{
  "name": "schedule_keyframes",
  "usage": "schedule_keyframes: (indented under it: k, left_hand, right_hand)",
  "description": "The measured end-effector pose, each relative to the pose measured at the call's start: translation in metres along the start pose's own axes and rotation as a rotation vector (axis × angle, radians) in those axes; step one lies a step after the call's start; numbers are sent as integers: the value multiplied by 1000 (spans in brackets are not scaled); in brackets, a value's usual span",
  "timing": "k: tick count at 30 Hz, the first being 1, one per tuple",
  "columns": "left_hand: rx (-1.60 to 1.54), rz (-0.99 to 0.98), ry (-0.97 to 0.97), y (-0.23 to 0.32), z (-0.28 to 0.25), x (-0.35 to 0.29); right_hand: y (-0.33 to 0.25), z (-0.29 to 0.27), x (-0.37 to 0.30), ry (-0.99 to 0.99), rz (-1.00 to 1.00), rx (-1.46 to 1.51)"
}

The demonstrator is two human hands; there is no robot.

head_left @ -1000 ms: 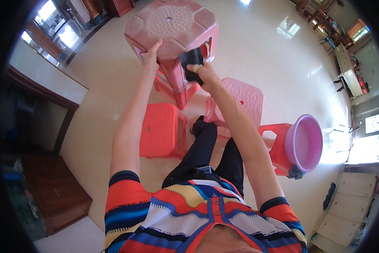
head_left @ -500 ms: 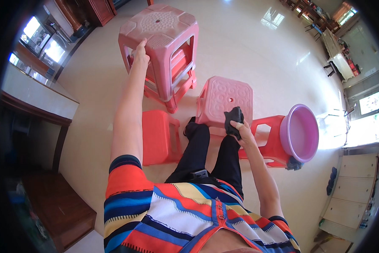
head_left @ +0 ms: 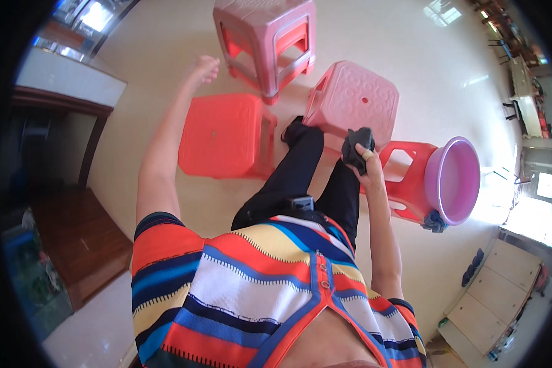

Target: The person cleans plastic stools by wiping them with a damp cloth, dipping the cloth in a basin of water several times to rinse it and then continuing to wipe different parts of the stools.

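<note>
My left hand [head_left: 206,69] hangs in the air, empty, its fingers loosely curled and a little apart. It is just left of the tall pink stool stack [head_left: 266,46], not touching it, and beyond the red plastic stool [head_left: 219,135]. In my right hand [head_left: 371,164] is a bunched dark grey cloth [head_left: 357,149], gripped between thumb and fingers. The cloth is over the near edge of a low pink stool [head_left: 360,101] with a patterned seat and a small centre hole.
At right, a purple basin [head_left: 457,181] stands against a red stool [head_left: 408,184] with cutouts; a dark cloth [head_left: 434,221] hangs below its rim. A brown wooden cabinet [head_left: 79,239] is at left. Pale cabinets [head_left: 494,294] line the right side. The floor [head_left: 147,116] is glossy tile.
My left hand has let go of the tall stool stack and moved away to its left. The view has shifted, so the stools appear higher up. The cloth is still in my right hand.
</note>
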State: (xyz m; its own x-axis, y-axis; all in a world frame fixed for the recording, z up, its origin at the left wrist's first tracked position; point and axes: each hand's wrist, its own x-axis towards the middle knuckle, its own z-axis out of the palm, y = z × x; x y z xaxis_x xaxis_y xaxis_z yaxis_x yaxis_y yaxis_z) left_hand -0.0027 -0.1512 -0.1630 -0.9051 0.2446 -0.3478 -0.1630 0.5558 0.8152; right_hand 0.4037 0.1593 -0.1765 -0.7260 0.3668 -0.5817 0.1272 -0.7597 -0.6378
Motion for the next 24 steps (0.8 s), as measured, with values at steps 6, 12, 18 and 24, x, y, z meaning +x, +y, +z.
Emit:
schedule_keyframes:
  k: [6,12,18,24]
  left_hand:
    - [611,129,6,-137,51,-99]
    - [458,18,164,-186,72,-116]
    - [-113,-337,118,-135,93,-126]
    - [-543,-390,63,-151,85,-108]
  right_hand:
    - [6,-1,-13,9,12,3]
    - [15,-24,-20,-49,43,-2]
    - [24,-27,-38,97,37,16]
    - [27,-35,-42,167,18,-5]
